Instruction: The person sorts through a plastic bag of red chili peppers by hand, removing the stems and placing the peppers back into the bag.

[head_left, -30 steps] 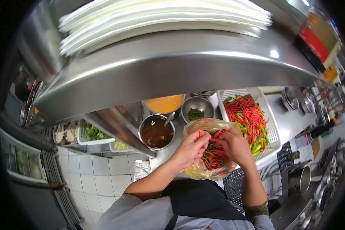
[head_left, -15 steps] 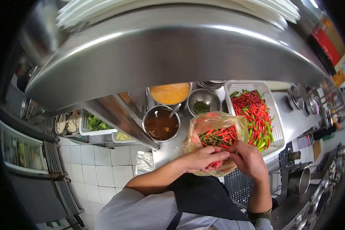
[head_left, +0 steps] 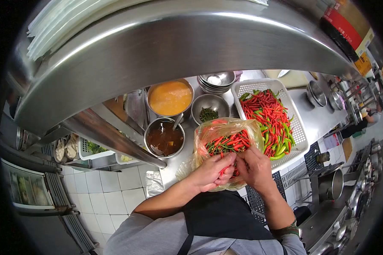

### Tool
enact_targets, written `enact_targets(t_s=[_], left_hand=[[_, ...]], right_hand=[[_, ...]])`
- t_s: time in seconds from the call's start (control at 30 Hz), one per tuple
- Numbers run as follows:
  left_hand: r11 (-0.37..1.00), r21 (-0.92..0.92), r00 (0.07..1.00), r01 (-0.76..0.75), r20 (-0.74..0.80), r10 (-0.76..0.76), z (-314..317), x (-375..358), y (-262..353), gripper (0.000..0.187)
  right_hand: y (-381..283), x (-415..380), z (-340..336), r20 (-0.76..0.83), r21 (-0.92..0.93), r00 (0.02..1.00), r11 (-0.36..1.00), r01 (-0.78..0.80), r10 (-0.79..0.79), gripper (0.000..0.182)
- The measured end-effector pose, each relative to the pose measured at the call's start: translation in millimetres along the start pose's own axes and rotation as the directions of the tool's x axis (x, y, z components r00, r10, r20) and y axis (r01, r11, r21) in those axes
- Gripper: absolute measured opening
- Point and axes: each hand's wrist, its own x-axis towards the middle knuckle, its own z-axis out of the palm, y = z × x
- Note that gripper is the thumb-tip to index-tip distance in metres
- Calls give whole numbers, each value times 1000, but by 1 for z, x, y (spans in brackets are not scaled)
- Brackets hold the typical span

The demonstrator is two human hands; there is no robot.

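Note:
A clear yellowish plastic bag (head_left: 203, 132) stands open against my body, full of red chilies with green stems (head_left: 232, 142). Over its near side my left hand (head_left: 215, 172) is closed around a few red chilies. My right hand (head_left: 253, 166) touches it from the right, fingertips pinched together; what they hold is too small to make out. Right of the bag is a white perforated basket (head_left: 301, 135) heaped with red and green chilies (head_left: 270, 121). A metal bowl (head_left: 220, 103) behind the bag holds small green pieces (head_left: 208, 114).
Left of the bag are a pot of brown liquid (head_left: 165, 137) with a ladle and a pot of orange liquid (head_left: 170, 98). A steel shelf (head_left: 178, 46) spans overhead, its post (head_left: 115, 138) slanting down at the left. A person (head_left: 370, 119) is far right.
The view has shifted, so the counter items sit further left and the stacked bowls show more. Both hands remain together at the bag's near side, with small finger movements.

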Motion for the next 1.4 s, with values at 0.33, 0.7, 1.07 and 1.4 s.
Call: enact_targets(t_s=[0.33, 0.7, 1.07, 1.4], left_hand=[[964, -138, 971, -226, -106, 213, -16, -10, 22, 21], [929, 203, 923, -310, -171, 345, -12, -12, 16, 15], [627, 731, 956, -270, 124, 267, 5, -1, 14, 20], [944, 327, 999, -42, 3, 44, 2, -6, 17, 24]], right_hand=[[33, 10, 15, 131, -155, 982, 981, -116, 137, 16], [31, 27, -16, 127, 61, 950, 954, -294, 284, 14], [35, 13, -7, 442, 761, 858, 396, -514, 262, 10], [26, 14, 13, -181, 14, 981, 998, -62, 64, 12]])
